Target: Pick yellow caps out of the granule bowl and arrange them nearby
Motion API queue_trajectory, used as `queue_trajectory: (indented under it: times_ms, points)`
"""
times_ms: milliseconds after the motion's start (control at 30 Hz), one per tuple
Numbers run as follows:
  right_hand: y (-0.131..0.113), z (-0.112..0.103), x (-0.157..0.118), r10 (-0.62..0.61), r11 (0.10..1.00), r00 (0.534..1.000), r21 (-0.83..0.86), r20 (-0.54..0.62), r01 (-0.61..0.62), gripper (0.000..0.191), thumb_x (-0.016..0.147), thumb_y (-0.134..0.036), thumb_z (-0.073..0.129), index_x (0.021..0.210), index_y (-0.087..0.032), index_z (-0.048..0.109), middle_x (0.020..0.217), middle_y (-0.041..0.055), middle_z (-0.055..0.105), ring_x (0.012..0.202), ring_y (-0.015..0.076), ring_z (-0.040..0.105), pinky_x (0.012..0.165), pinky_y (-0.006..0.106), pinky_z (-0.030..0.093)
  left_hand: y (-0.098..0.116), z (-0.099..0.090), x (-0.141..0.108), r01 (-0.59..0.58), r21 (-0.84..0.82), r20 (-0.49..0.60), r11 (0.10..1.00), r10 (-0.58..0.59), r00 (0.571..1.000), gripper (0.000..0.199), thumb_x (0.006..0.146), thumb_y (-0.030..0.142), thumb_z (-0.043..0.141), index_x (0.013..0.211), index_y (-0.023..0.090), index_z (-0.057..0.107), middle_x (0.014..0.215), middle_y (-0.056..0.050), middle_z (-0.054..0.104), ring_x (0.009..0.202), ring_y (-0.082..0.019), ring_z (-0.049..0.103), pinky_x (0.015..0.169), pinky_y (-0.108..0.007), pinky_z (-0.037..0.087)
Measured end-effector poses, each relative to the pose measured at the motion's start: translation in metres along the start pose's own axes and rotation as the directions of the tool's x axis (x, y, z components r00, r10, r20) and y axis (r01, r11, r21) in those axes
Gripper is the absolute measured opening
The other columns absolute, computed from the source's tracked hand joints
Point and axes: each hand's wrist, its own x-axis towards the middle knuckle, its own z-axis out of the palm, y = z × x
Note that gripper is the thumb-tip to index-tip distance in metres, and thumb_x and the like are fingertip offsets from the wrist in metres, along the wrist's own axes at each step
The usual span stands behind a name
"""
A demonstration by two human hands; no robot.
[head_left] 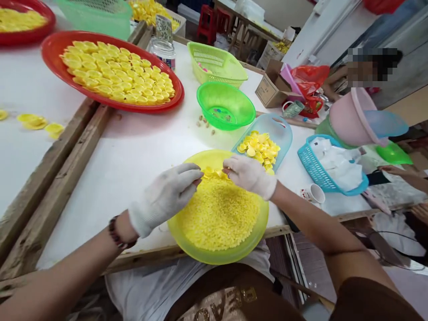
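- Works over a yellow basin [217, 257], set at the front edge of the bench [117, 174] and jutting slightly past it.
- Holds the gloved left hand [167, 192] over the basin's left rim, thumb and fingers drawn nearly together, tips pointing right.
- Holds the gloved right hand [252, 174] over the far right rim, fingers curled and bunched, tips pointing left, toward the other set.
- Cannot tell whether pinching a piece in either grip or only touching (too small and too covered at the tips to judge).
- Between the two sets of fingertips, near the basin's far rim: a short row of yellow cups [213, 173], long axis running crosswise from hand to hand, about equally near to both.
- Below, toward the bench's front edge: a broad heap of small yellow bits [214, 223] inside the basin.
- Just beyond the right hand: a blue tray [284, 133] with loose yellow pieces [259, 149] toward its near end; far closer to the right hand than to the left.
- Toward the bench's far edge: a green bowl [207, 115].
- Across the wooden rails [69, 182] at the bench's left edge: a red tray [51, 60], spread with more yellow pieces.
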Motion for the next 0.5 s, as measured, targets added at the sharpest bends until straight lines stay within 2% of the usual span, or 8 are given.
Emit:
queue_trajectory:
  times_ms: [100, 167, 200, 300, 367, 433, 467, 500]
  points:
    - [0.0, 0.022, 0.004, 0.146, 0.986, 0.987, -0.095, 0.072, -0.139, 0.024, 0.098, -0.032, 0.048, 0.104, -0.017, 0.066, 0.108, 0.0127, 0.068, 0.085, 0.0228, 0.064, 0.066, 0.033, 0.043, 0.011, 0.021, 0.026, 0.081, 0.041, -0.027, 0.996, -0.08, 0.996, 0.025, 0.095, 0.019, 0.045, 0.095, 0.016, 0.069, 0.101, -0.01, 0.071, 0.09, -0.022, 0.068, 0.081, -0.037, 0.058]
    - [0.0, 0.024, 0.007, 0.149, 0.986, 0.983, -0.088, 0.106, -0.14, 0.022, 0.096, -0.026, 0.048, 0.104, -0.017, 0.067, 0.108, 0.0132, 0.069, 0.083, 0.024, 0.065, 0.063, 0.034, 0.042, 0.015, 0.029, 0.03, 0.145, 0.047, -0.069, 0.988, -0.142, 0.988, 0.022, 0.094, 0.018, 0.047, 0.101, 0.015, 0.068, 0.104, -0.01, 0.071, 0.092, -0.022, 0.068, 0.083, -0.038, 0.058]
    - [0.001, 0.021, 0.006, 0.133, 0.99, 0.987, -0.059, 0.089, -0.128, 0.021, 0.096, -0.023, 0.047, 0.102, -0.017, 0.066, 0.107, 0.0131, 0.069, 0.084, 0.0241, 0.065, 0.063, 0.034, 0.042, 0.017, 0.032, 0.028, 0.171, 0.04, -0.085, 0.984, -0.167, 0.982, 0.023, 0.093, 0.018, 0.049, 0.108, 0.016, 0.066, 0.109, -0.01, 0.07, 0.092, -0.021, 0.068, 0.084, -0.038, 0.058]
    - [0.006, 0.012, -0.005, 0.038, 0.98, 0.999, 0.198, -0.03, -0.032, 0.017, 0.095, -0.021, 0.047, 0.094, -0.019, 0.064, 0.095, 0.0082, 0.069, 0.082, 0.0207, 0.063, 0.068, 0.033, 0.044, 0.03, 0.038, 0.013, 0.215, 0.021, -0.085, 0.976, -0.212, 0.974, 0.046, 0.09, 0.024, 0.061, 0.134, 0.017, 0.051, 0.124, -0.012, 0.065, 0.086, -0.017, 0.068, 0.082, -0.036, 0.06]
    - [0.007, 0.01, -0.014, -0.024, 0.879, 0.997, 0.474, -0.068, 0.054, 0.014, 0.094, -0.021, 0.048, 0.088, -0.021, 0.061, 0.082, 0.0019, 0.067, 0.076, 0.0162, 0.061, 0.067, 0.029, 0.044, 0.041, 0.04, 0.0, 0.227, 0.03, -0.094, 0.973, -0.224, 0.97, 0.054, 0.089, 0.029, 0.066, 0.138, 0.02, 0.045, 0.122, -0.012, 0.064, 0.084, -0.017, 0.068, 0.08, -0.037, 0.06]
    - [0.007, 0.011, -0.022, -0.104, 0.724, 0.995, 0.685, -0.009, 0.082, 0.015, 0.095, -0.025, 0.048, 0.088, -0.021, 0.06, 0.076, -0.0021, 0.063, 0.068, 0.0127, 0.059, 0.063, 0.026, 0.043, 0.05, 0.038, -0.011, 0.254, 0.033, -0.118, 0.967, -0.249, 0.961, 0.044, 0.09, 0.031, 0.065, 0.13, 0.024, 0.048, 0.113, -0.008, 0.067, 0.087, -0.019, 0.068, 0.081, -0.038, 0.06]
    - [0.006, 0.013, -0.024, -0.151, 0.667, 0.988, 0.741, 0.025, 0.083, 0.017, 0.097, -0.027, 0.046, 0.089, -0.02, 0.06, 0.076, -0.0025, 0.063, 0.066, 0.0118, 0.058, 0.062, 0.026, 0.044, 0.053, 0.036, -0.016, 0.275, 0.032, -0.121, 0.961, -0.269, 0.956, 0.037, 0.091, 0.031, 0.063, 0.126, 0.026, 0.051, 0.108, -0.006, 0.068, 0.087, -0.019, 0.069, 0.081, -0.038, 0.06]
    - [0.005, 0.015, -0.026, -0.194, 0.647, 0.98, 0.757, 0.046, 0.093, 0.019, 0.098, -0.028, 0.045, 0.089, -0.02, 0.06, 0.077, -0.002, 0.063, 0.067, 0.0119, 0.059, 0.063, 0.026, 0.044, 0.055, 0.033, -0.021, 0.294, 0.036, -0.113, 0.955, -0.288, 0.951, 0.033, 0.092, 0.032, 0.061, 0.123, 0.027, 0.052, 0.106, -0.005, 0.069, 0.087, -0.02, 0.069, 0.08, -0.037, 0.06]
